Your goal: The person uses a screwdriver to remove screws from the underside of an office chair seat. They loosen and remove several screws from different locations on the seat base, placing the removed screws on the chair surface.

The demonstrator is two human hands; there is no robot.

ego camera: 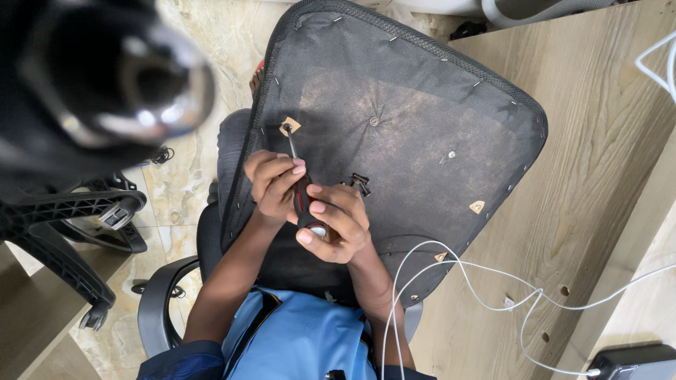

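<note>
Both grips closed round red-and-black-handled screwdriver (301,188), left hand (273,184) steadying shaft, right hand (336,224) capping handle, tip seated in upturned black fabric-covered chair seat (422,112) for downward pressure.

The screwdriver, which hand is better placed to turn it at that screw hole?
Probably the right hand: it wraps the screwdriver handle's end. The left hand pinches near the shaft, steadying the tip at the seat underside.
</note>
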